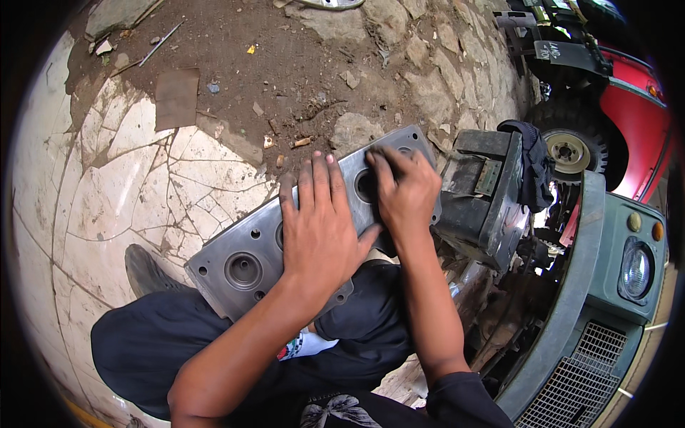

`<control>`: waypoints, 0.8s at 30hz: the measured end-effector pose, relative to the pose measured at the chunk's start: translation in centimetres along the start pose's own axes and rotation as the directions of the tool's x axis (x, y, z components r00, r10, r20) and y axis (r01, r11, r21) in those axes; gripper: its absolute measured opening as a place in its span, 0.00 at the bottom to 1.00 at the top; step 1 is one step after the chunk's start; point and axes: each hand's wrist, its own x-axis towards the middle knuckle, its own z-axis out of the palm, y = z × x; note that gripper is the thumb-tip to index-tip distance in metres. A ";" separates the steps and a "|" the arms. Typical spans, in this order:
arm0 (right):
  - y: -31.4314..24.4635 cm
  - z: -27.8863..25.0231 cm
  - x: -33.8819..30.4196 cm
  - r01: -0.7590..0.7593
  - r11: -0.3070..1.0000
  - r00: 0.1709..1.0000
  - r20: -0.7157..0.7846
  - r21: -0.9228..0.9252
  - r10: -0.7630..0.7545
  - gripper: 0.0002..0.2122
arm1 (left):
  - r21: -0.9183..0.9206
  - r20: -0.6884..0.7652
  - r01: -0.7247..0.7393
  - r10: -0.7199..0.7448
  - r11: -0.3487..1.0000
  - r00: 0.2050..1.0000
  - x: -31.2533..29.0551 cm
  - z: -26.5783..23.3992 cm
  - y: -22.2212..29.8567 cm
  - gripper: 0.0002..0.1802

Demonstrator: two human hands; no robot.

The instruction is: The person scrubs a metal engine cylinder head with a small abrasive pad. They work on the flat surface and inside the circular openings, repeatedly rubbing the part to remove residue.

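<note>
Palm of the left hand (319,235) lies on a grey metal block (359,212), with the fingers stretched out; this hand presses but does not grasp. The right hand (408,187) is on the same block, toward its farther right end, with fingers bent and the tips beside a round recess. I cannot tell whether these fingers pinch some small thing. The block lies slantwise over the person's legs, which wear dark trousers (153,346). Beyond the left knee there is a dark shoe (151,271), standing on cracked pale paving (100,207). Near the block, on the right, stands a dark box (474,196), and a black cloth (534,167) hangs at it. Farther right are a round headlight (635,268), a wheel (568,151) and a red vehicle body (638,132).
</note>
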 end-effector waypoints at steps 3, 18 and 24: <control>0.1 -0.3 -0.2 -0.063 0.994 0.998 0.005 0.094 0.063 0.08 | -0.109 0.100 0.053 -0.042 0.993 0.994 1.3 -1.8 -0.7 0.59; -1.0 0.2 -1.0 -0.145 0.987 0.989 -0.004 0.069 0.146 0.09 | -0.542 0.468 0.166 0.132 0.823 0.874 5.0 -4.4 -8.5 0.51; -1.6 1.2 2.4 -0.071 0.991 0.997 0.009 -0.115 0.072 0.09 | -0.559 0.496 0.228 0.101 0.798 0.862 5.3 -4.5 -8.2 0.52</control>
